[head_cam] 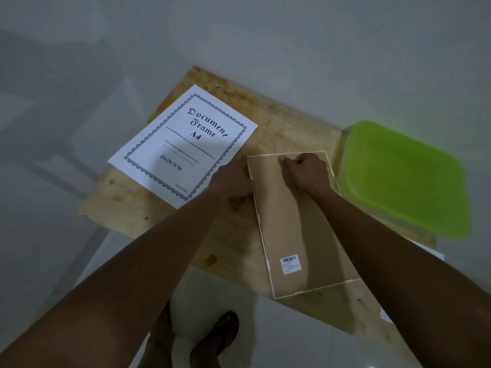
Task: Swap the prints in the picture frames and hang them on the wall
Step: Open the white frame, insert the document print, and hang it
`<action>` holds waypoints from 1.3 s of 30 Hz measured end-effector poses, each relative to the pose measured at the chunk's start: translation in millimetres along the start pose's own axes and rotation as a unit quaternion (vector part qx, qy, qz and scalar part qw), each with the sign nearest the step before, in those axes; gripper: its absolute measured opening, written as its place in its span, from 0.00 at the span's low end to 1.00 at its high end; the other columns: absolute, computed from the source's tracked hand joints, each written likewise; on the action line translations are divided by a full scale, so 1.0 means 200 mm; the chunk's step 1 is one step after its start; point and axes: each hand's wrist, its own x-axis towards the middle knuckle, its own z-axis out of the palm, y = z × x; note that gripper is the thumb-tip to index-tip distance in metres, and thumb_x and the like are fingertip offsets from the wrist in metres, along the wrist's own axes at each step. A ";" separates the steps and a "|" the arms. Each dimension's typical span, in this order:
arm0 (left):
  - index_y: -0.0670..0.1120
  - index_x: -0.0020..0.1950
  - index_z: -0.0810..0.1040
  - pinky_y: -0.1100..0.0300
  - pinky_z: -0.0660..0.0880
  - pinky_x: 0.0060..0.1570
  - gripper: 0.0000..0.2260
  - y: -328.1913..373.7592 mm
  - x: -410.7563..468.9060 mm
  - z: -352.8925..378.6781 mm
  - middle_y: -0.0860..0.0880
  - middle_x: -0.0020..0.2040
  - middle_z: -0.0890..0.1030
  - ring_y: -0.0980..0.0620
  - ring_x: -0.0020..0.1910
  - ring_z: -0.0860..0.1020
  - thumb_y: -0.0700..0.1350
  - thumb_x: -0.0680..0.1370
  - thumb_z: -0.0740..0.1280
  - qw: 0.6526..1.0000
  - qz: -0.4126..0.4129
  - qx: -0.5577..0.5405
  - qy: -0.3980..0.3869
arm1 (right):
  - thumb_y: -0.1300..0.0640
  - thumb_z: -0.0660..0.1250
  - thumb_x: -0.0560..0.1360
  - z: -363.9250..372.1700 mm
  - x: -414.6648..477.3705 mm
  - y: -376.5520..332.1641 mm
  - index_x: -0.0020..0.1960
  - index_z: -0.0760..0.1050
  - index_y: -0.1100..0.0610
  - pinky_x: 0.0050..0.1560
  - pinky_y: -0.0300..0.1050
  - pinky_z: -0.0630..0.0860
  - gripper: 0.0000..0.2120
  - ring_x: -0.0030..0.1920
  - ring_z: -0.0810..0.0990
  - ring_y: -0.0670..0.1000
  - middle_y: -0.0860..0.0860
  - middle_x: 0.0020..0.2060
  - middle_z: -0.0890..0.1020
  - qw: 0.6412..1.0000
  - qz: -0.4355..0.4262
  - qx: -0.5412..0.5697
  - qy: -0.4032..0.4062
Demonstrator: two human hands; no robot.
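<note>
A picture frame (300,235) lies face down on the plywood table (148,208), its brown backing board up, with a barcode sticker near the close end. My right hand (305,171) is curled at the frame's far edge, fingers pinching something small there. My left hand (233,181) rests at the frame's left edge, fingers curled against it. A white print (183,144) reading "Document Frame A4" lies flat to the left, its near corner under my left hand.
A bright green plastic tray (406,176) sits on the table's right side. White paper edges (385,314) poke out under the table's right edge. My sandalled feet (220,338) stand on the pale tiled floor below.
</note>
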 end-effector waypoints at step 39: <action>0.53 0.80 0.56 0.59 0.82 0.38 0.36 0.02 0.07 -0.11 0.47 0.50 0.77 0.42 0.39 0.80 0.28 0.77 0.62 0.978 -0.079 -0.164 -0.099 | 0.56 0.62 0.76 0.01 0.02 0.05 0.31 0.72 0.64 0.38 0.47 0.63 0.18 0.34 0.73 0.61 0.55 0.24 0.69 0.999 -0.021 -0.022 0.031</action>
